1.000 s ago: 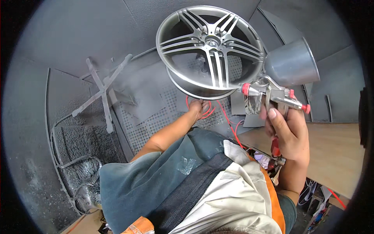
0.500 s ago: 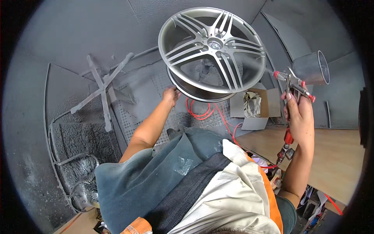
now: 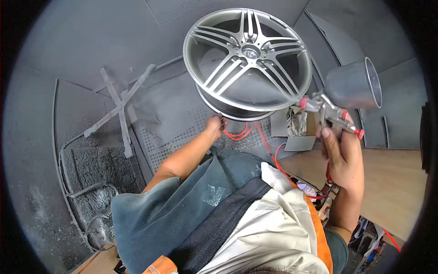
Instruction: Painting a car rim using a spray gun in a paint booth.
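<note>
A silver multi-spoke alloy wheel (image 3: 250, 67) is raised in front of me, tilted, its face up. My left hand (image 3: 216, 125) is at its near lower rim, fingers curled against the edge; the fingertips are partly hidden. In my right hand (image 3: 340, 153) is a spray gun (image 3: 329, 109) with red-ringed fittings and a grey metal paint cup (image 3: 353, 84). Its nozzle points left, close to the wheel's near right edge, and a faint mist hangs over that edge. My thumb lies along the handle; the trigger fingers are mostly hidden.
A grey-coated cross-shaped stand (image 3: 121, 107) is at the left. Beneath the wheel, a red air hose (image 3: 269, 148) runs over the perforated floor. An open cardboard box (image 3: 299, 144) with crumpled paper sits behind the gun, beside a wooden board (image 3: 388, 182). Grey walls surround the area.
The wheel has turned counterclockwise, my left hand travelling right along its near rim. My right hand has brought the spray gun left and slightly nearer me, its nozzle now closer to the wheel.
</note>
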The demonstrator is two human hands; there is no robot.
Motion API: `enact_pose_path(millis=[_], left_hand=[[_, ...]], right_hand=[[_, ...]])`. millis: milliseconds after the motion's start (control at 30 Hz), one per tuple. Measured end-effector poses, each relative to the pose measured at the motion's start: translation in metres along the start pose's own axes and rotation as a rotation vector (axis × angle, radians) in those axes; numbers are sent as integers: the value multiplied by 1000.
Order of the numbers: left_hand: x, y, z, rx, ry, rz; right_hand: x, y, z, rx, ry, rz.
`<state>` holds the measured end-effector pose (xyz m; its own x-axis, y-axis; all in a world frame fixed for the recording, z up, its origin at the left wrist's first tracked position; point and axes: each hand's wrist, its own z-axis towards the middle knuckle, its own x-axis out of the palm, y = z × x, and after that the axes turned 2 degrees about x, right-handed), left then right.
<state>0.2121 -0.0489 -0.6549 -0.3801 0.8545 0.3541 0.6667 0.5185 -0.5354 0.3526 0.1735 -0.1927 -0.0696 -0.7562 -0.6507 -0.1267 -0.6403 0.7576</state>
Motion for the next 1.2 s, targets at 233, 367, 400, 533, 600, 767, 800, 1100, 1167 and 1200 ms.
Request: enact_pose_path(millis=[233, 367, 400, 533, 600, 767, 800, 1100, 1167, 1200], left_hand=[[39, 20, -47, -145, 108, 144], [37, 38, -40, -256, 194, 258], [35, 41, -39, -252, 235, 278], [20, 45, -19, -255, 222, 329], [10, 37, -14, -260, 193, 345], [-15, -16, -6, 12, 74, 110], [-16, -27, -4, 9, 75, 109], [-9, -41, 1, 67, -15, 28], [-18, -13, 14, 57, -9, 52], [-30, 6, 29, 58, -17, 24]], right_hand=[[-6, -21, 0, 106, -134, 24], [-1, -17, -17, 113, -13, 68], [0, -14, -21, 121, 48, 92], [5, 10, -31, 2, 151, 350], [6, 10, -28, 3, 135, 292], [3, -10, -14, 23, 21, 89], [0, -13, -12, 39, -27, 44], [1, -19, -15, 96, -99, 67], [2, -10, -26, 64, 74, 181], [3, -5, -28, 38, 172, 239]])
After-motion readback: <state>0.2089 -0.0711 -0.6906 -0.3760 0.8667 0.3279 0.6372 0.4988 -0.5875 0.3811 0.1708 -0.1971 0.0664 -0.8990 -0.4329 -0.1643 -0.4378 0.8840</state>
